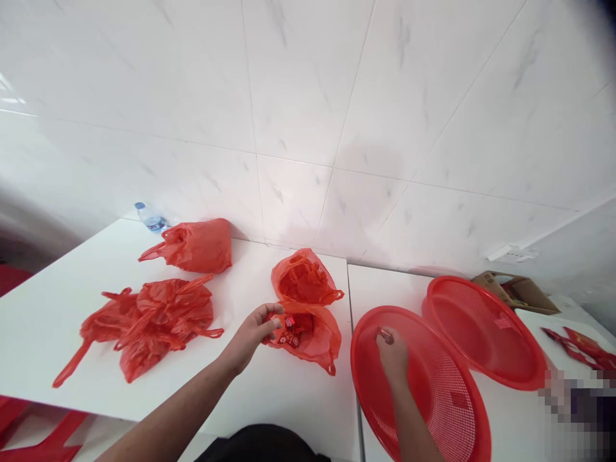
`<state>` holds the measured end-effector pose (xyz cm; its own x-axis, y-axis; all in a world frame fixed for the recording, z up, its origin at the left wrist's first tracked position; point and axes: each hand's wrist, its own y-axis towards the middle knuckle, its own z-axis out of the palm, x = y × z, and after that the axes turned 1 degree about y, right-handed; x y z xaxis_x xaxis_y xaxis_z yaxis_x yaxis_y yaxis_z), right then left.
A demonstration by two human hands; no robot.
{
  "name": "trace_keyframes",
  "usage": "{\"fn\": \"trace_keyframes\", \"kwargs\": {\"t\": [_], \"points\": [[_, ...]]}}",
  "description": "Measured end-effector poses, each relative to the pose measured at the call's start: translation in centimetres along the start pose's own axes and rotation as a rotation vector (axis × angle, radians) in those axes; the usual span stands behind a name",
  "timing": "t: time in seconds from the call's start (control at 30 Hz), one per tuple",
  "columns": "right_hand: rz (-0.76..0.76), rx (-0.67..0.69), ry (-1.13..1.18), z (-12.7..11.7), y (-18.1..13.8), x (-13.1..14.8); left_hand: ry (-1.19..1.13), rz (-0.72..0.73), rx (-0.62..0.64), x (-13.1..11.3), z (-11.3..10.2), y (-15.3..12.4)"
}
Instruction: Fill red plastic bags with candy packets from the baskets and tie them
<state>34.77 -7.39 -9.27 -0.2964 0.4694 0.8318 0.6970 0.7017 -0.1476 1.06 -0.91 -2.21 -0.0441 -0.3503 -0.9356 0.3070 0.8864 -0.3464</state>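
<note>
An open red plastic bag lies on the white table, with several small red packets showing inside. My left hand is at this bag's left edge, its fingers curled on the rim. Over the inside of a red plastic basket is my right hand, closed on a small shiny dark-red packet. What kind of packet it is does not show clearly. Just behind the first bag, a second open red bag touches it and holds crumpled red material.
Loose red bags and a filled red bag lie to the left, near a water bottle. A second red basket, a cardboard box and red packages are to the right. A tiled wall stands behind.
</note>
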Motion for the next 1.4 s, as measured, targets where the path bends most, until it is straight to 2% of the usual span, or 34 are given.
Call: {"fn": "trace_keyframes", "kwargs": {"t": [0.07, 0.13, 0.23, 0.27, 0.3, 0.37, 0.43, 0.53, 0.67, 0.8, 0.93, 1.07, 1.17, 1.27, 1.33, 1.4], "points": [[-0.028, 0.126, 0.180, -0.1, -2.0, 2.5, 0.002, -0.008, 0.018, -0.2, 0.3, 0.1], [-0.114, 0.334, 0.349, 1.0, -4.6, 5.1, -0.009, -0.006, 0.034, -0.4, 0.6, 0.2], [-0.353, 0.632, 0.353, 5.0, -7.7, 7.8, -0.042, 0.014, 0.076, -0.7, 0.9, 0.2], [-0.427, 0.663, 0.297, 6.6, -8.2, 8.3, -0.053, 0.020, 0.090, -0.8, 0.9, 0.2], [-0.481, 0.662, 0.216, 8.0, -8.5, 8.5, -0.061, 0.027, 0.101, -0.8, 0.8, 0.2], [-0.525, 0.569, 0.064, 10.0, -8.5, 8.2, -0.056, 0.043, 0.103, -0.9, 0.6, 0.2], [-0.529, 0.463, -0.039, 10.2, -8.3, 6.9, -0.029, 0.066, 0.092, -0.9, 0.3, 0.4], [-0.601, 0.362, -0.240, 8.0, -8.3, 4.1, 0.010, 0.074, 0.071, -0.7, -0.2, 0.8], [-0.740, 0.278, -0.707, 4.7, -7.9, 1.1, 0.089, 0.090, 0.034, -0.7, -0.7, 1.4], [-0.760, 0.319, -0.941, 3.3, -5.8, 1.1, 0.243, 0.146, -0.019, -1.9, -1.3, 2.0], [-0.765, 0.388, -0.906, 2.4, -5.0, 4.0, 0.290, 0.181, -0.021, -3.3, -1.9, 2.4], [-0.668, 0.397, -0.634, 3.5, -8.5, 6.0, 0.278, 0.170, -0.010, -3.2, -1.7, 2.2], [-0.598, 0.529, -0.564, 6.6, -12.3, 4.9, 0.240, 0.157, -0.004, -2.4, -1.4, 1.6], [-0.619, 0.684, -0.725, 9.4, -14.2, 2.8, 0.220, 0.142, 0.025, -1.9, -1.5, 1.1], [-0.581, 0.685, -0.810, 9.9, -14.0, 2.1, 0.221, 0.138, 0.020, -2.0, -1.7, 0.8], [-0.544, 0.610, -0.795, 8.9, -12.9, 2.6, 0.234, 0.158, -0.009, -2.5, -2.0, 0.6]]}}
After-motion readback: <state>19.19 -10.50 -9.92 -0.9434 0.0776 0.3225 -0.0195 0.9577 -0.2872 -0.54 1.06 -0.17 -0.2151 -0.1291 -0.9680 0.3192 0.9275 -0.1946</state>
